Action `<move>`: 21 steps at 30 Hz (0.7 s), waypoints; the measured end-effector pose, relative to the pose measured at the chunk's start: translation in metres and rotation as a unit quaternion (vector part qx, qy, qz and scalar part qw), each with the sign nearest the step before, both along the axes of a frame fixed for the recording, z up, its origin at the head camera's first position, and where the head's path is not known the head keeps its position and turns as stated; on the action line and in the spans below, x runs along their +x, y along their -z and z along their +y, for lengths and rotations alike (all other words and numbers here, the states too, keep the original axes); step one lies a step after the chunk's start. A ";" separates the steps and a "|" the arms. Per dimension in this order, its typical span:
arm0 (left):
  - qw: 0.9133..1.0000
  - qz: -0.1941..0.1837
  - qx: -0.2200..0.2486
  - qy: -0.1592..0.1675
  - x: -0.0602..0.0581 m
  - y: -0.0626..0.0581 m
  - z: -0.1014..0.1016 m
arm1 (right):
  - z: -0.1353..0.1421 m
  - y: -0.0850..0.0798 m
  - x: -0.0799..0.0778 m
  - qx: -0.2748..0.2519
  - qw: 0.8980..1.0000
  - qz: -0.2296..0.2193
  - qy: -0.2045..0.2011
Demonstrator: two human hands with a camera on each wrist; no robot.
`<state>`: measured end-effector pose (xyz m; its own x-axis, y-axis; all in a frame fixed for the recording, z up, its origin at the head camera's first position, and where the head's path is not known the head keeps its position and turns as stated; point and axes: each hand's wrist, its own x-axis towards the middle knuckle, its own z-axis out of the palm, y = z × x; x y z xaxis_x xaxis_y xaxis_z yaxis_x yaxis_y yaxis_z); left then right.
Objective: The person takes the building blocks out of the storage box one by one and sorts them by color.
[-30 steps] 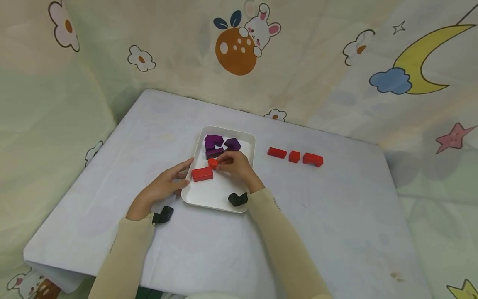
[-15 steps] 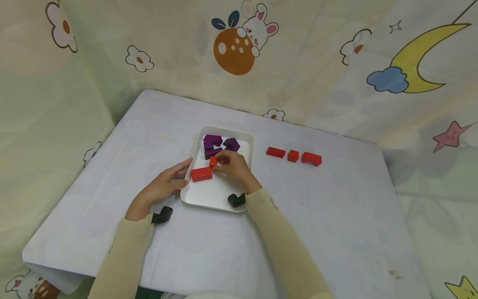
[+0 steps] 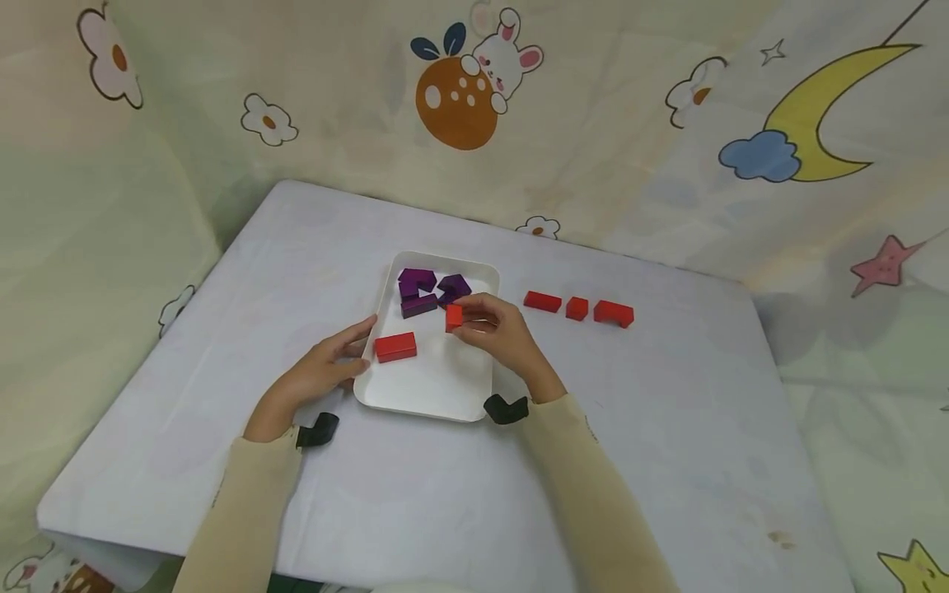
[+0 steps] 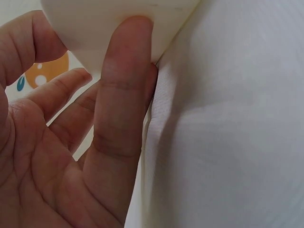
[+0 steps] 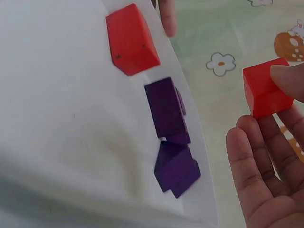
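My right hand [image 3: 504, 333] pinches a small red block [image 3: 454, 318] between thumb and fingers, held over the right part of a white tray [image 3: 423, 408]. The right wrist view shows this red cube-like block [image 5: 266, 90] with the thumb on one face and fingers beneath. My left hand [image 3: 319, 371] rests against the tray's left side, its thumb [image 4: 123, 85] pressing the outer wall. Inside the tray lies a longer red block [image 3: 396, 347] near that left hand. Behind it are several purple blocks [image 3: 418, 306], one partly hidden by my right fingers.
On the white-covered table [image 3: 652, 461], right of the tray, a red bar [image 3: 543, 301], a small red block [image 3: 577, 309] and a notched red block [image 3: 614, 313] lie in a row. A patterned cloth [image 3: 356, 123] stands behind the table.
My right hand has moved right, lifting the small red block away from beside the longer red one. Earlier it was turning that block there. The left hand stays at the tray's side.
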<state>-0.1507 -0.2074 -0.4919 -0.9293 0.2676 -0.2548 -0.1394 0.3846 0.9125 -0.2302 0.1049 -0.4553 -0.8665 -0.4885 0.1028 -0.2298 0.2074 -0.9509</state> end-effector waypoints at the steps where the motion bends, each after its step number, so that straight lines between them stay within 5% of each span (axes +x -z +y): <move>1: 1.000 -0.001 0.000 0.001 0.000 0.000 0.001 | 0.010 -0.002 0.001 0.001 1.000 0.001 0.006; 13: 1.000 0.001 -0.030 0.002 0.004 -0.002 0.002 | 0.146 -0.001 -0.002 0.028 0.987 0.019 0.154; 17: 1.000 0.006 -0.027 0.005 0.003 0.000 0.003 | 0.184 0.002 -0.004 0.046 0.972 0.026 0.230; 21: 1.000 0.007 -0.017 0.010 0.002 0.001 0.004 | 0.212 0.009 -0.010 0.047 0.942 0.031 0.331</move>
